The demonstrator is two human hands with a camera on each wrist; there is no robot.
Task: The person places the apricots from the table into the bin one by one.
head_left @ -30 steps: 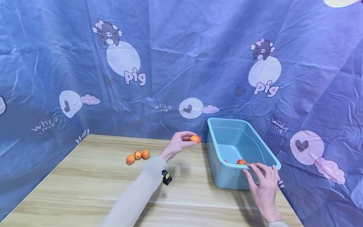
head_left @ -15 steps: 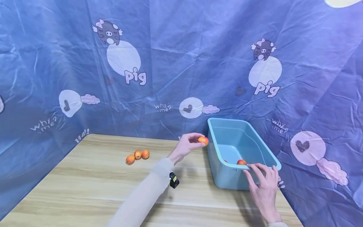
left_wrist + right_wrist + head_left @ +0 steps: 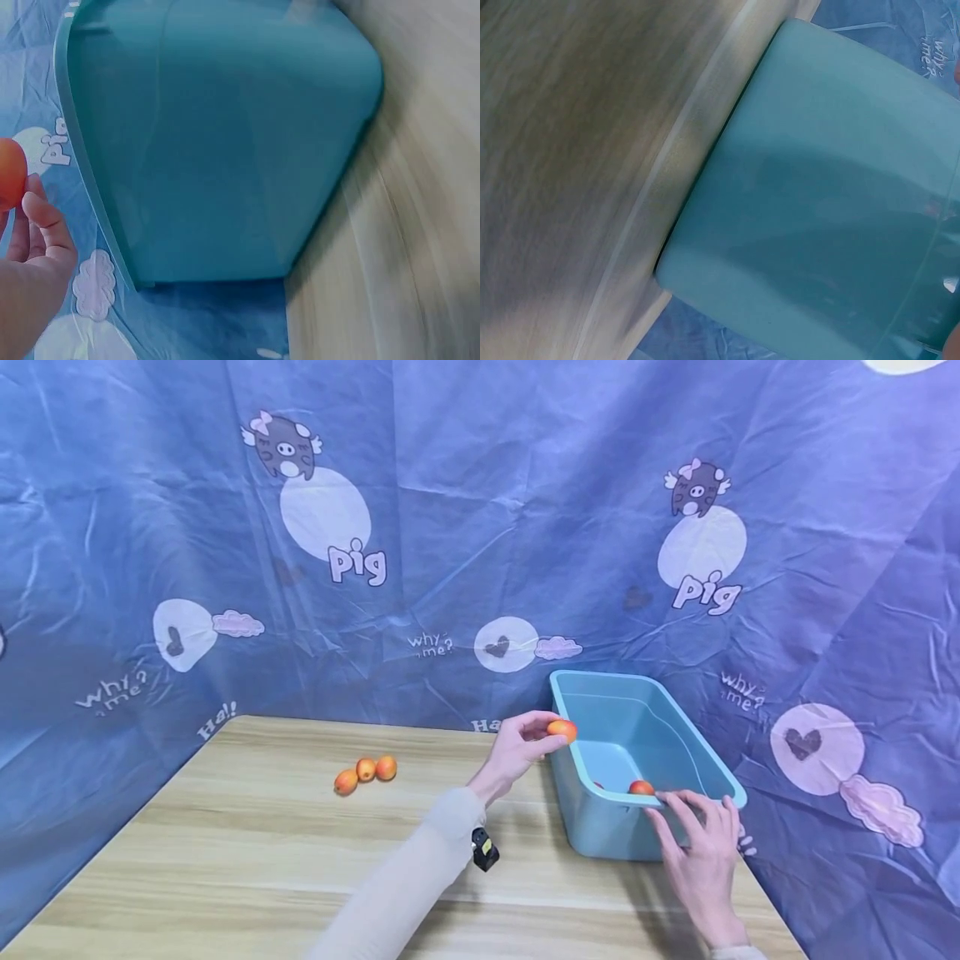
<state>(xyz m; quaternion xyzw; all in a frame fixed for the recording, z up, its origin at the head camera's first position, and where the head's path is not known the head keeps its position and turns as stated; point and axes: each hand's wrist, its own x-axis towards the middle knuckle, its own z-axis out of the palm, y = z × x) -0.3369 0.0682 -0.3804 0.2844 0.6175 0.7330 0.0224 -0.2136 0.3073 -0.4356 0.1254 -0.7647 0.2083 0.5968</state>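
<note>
In the head view my left hand (image 3: 517, 747) pinches an orange-red oval fruit (image 3: 562, 731) between thumb and fingertips. The fruit overlaps the left rim of a teal plastic bin (image 3: 564, 802). From the left wrist, the hand (image 3: 37, 262) and the fruit (image 3: 10, 172) appear at the left edge, beside the bin's outer wall (image 3: 210, 150). My right hand (image 3: 701, 856) grips the bin's near rim, fingertips over the edge and thumb against the outside. Just behind that rim another red-orange fruit (image 3: 641, 787) shows inside the bin; a sliver of a further one peeks out to its left.
Three similar fruits (image 3: 365, 769) lie close together on the wooden table (image 3: 247, 843), left of the bin. A blue printed cloth (image 3: 465, 527) hangs behind and along the right. A small black device (image 3: 484, 850) sits at my left wrist.
My left hand has carried the fruit rightward, from over the table to the bin's left rim. My right hand keeps its place on the near rim.
</note>
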